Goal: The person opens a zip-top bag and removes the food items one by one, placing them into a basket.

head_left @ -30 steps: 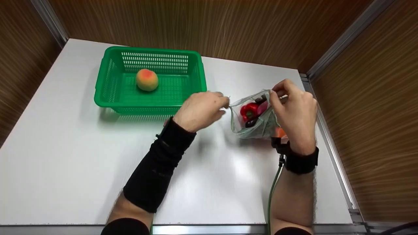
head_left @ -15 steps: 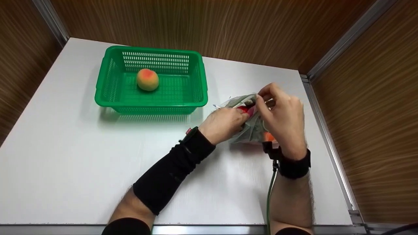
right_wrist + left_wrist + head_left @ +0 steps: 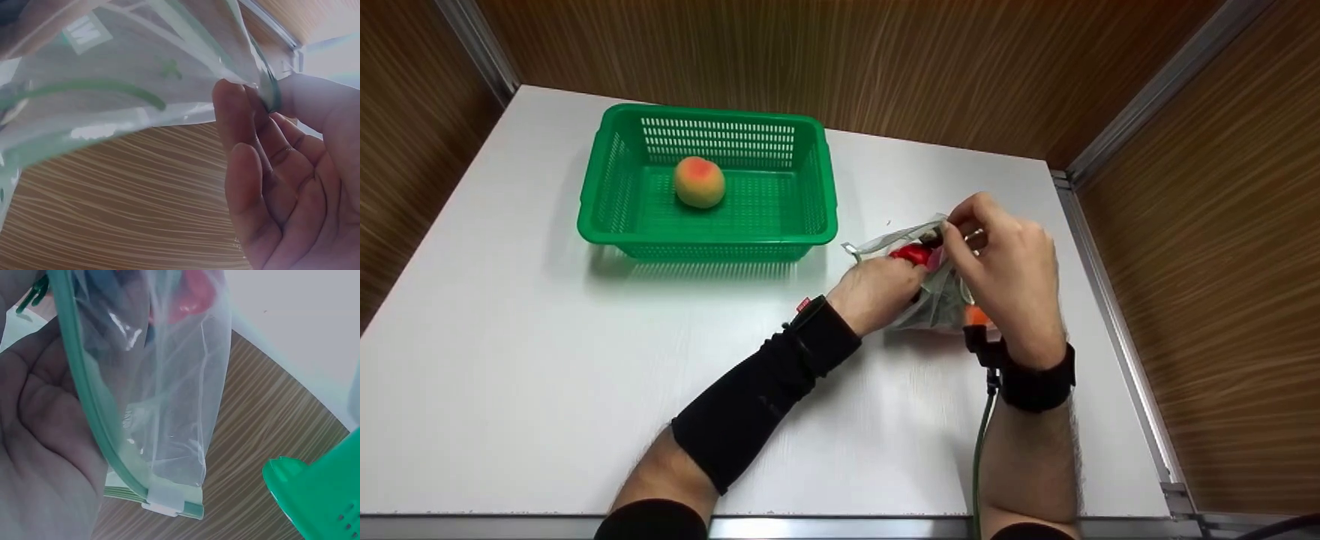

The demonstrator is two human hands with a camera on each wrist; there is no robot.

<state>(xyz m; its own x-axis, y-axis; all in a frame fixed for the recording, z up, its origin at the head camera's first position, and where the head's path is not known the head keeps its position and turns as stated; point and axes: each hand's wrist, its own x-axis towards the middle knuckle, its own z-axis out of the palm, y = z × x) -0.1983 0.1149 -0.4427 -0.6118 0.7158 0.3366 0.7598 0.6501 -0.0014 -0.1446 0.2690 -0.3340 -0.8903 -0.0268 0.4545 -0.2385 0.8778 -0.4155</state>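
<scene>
A clear zip bag [image 3: 936, 306] with a green-edged mouth sits to the right on the white table. My right hand [image 3: 1011, 274] pinches the edge of its mouth between thumb and forefinger, as the right wrist view also shows. Into the mouth reaches my left hand [image 3: 877, 292], its fingertips hidden by the bag and its contents. I cannot tell whether they grip anything. Right beside those fingers is a red bell pepper [image 3: 911, 253]; dark and pinkish items lie near it. Something orange [image 3: 977, 315] shows low on the right. A white slider [image 3: 164, 498] sits on the zip.
A green plastic basket [image 3: 705, 239] with slotted walls stands left of the bag, holding one peach [image 3: 700, 184]. Wood-grain panels [image 3: 1200, 262] border the table at the back and sides. A green cable [image 3: 981, 450] runs along the right forearm.
My left hand has moved right, from beside the bag's mouth into it. The right hand has shifted slightly left with the pinched edge. The peach has stayed in the basket.
</scene>
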